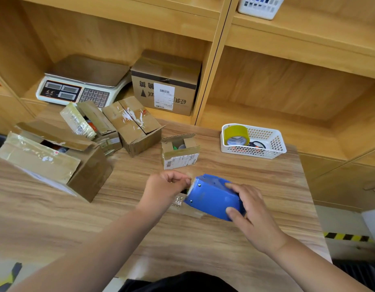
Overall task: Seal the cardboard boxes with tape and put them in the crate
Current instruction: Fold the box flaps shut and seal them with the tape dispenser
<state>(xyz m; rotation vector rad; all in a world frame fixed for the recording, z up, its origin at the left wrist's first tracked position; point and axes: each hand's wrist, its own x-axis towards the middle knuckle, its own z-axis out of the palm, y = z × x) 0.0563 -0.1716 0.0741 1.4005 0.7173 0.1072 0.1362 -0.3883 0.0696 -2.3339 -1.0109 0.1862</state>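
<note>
While in right hand (252, 211), rounded blue plastic tape dispenser (211, 199)

Both bare forearms reach forward toward the blue tape dispenser (211, 197). The right hand (252, 209) grips its right end, thumb on the near face, fingers over the top. The left hand (165, 188) sits at its left, toothed end, fingers curled; what they pinch is unclear.

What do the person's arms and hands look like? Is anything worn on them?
The left hand and right hand wear no gloves, and no watch or ring shows. Both forearms are bare, with no sleeves in view. A dark garment shows at the bottom edge.
</note>
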